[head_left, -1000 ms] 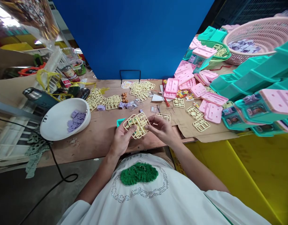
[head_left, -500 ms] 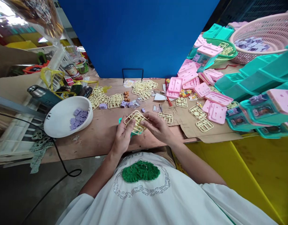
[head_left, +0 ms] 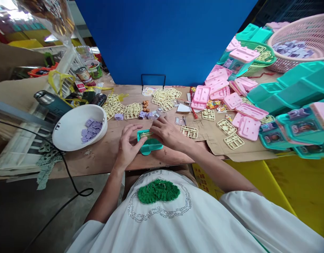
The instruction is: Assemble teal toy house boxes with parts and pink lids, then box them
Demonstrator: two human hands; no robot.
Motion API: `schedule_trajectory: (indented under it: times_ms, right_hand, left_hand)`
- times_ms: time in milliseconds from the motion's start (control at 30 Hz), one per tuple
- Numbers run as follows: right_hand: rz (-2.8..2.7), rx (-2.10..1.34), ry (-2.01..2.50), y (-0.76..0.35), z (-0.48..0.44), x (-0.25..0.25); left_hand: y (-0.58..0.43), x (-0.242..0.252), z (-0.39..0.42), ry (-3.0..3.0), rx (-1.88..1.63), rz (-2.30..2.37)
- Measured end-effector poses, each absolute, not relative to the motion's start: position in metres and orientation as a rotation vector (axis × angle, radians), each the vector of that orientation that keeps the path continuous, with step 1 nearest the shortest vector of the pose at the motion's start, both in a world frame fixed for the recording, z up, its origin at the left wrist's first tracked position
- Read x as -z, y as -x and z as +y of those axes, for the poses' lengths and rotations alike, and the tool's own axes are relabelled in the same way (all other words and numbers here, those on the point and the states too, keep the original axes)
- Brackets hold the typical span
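A small teal plastic case (head_left: 151,146) lies on the wooden bench (head_left: 109,154) in front of me. My left hand (head_left: 127,146) grips its left edge, thumb against the rim and fingers loosely spread. My right hand (head_left: 167,133) is curled over the case's top right part and presses a cream plastic part frame (head_left: 146,134) down into it. Only a strip of that frame shows between my hands.
A white bowl (head_left: 72,135) with purple pieces sits at the left, beside a power tool (head_left: 52,102) and its cord. More cream frames (head_left: 165,96) lie at the back. Pink lids (head_left: 246,121), teal cases (head_left: 296,88) and a pink basket (head_left: 304,42) crowd the right.
Both hands held the cream frame up over the bench. They have now lowered it into the teal case, and my left hand has shifted to the case's edge.
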State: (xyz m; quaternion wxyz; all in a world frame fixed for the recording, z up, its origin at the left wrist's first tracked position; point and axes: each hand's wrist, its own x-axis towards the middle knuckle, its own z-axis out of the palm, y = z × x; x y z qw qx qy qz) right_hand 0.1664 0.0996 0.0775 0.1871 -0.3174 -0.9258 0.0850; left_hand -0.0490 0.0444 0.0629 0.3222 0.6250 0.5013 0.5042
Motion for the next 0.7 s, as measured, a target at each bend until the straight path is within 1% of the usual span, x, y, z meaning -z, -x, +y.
schedule_trajectory:
  times_ms: [200, 367, 467, 567, 700]
  right_hand:
    - [-2.250, -0.398, 0.956, -0.196, 0.096, -0.083]
    - [-2.152, -0.416, 1.102, -0.241, 0.101, -0.081]
    - [-1.912, -0.369, 1.442, -0.292, 0.129, -0.080]
    - [-1.600, -0.219, 1.858, -0.349, 0.163, -0.083]
    - [-1.570, -0.202, 2.040, -0.390, 0.198, -0.074]
  left_hand:
    - [0.045, -0.065, 0.045, -1.622, -1.221, 1.338]
    - [0.044, -0.053, 0.049, -1.698, -1.171, 1.348]
    - [0.048, -0.039, 0.049, -1.675, -1.222, 1.341]
    - [0.054, -0.024, 0.044, -1.589, -1.356, 1.381]
    - [0.060, -0.005, 0.034, -1.464, -1.424, 1.462]
